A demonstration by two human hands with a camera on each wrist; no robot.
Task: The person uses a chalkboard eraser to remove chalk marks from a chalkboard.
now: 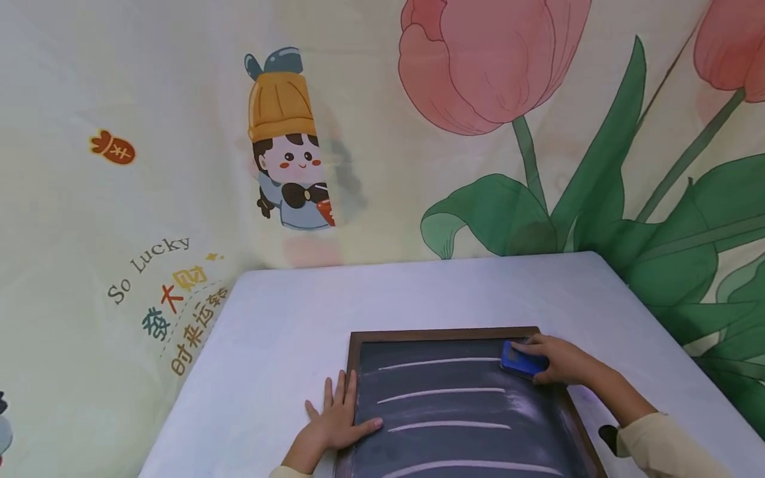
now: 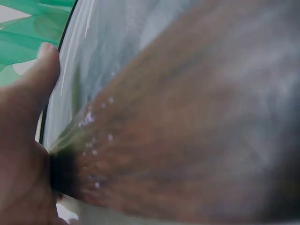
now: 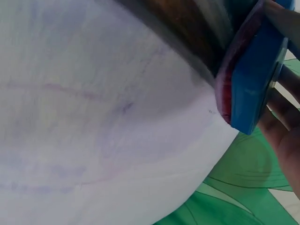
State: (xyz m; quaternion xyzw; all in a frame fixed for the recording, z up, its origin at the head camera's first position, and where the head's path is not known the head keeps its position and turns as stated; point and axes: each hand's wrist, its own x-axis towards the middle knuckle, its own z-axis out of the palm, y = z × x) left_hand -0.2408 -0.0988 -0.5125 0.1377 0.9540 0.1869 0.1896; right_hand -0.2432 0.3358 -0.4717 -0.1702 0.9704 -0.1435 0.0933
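Where seen close, eraser red-faced.

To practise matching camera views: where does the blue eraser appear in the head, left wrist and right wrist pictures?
Head: blue eraser at the chalkboard's upper right corner, under the right hand.
Left wrist: not in view.
Right wrist: upper right, seen edge-on, fingers behind it.
Shared landmark: the chalkboard's brown wooden frame.

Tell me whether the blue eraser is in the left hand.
No, the right hand grips the blue eraser; the left hand rests flat on the chalkboard frame.
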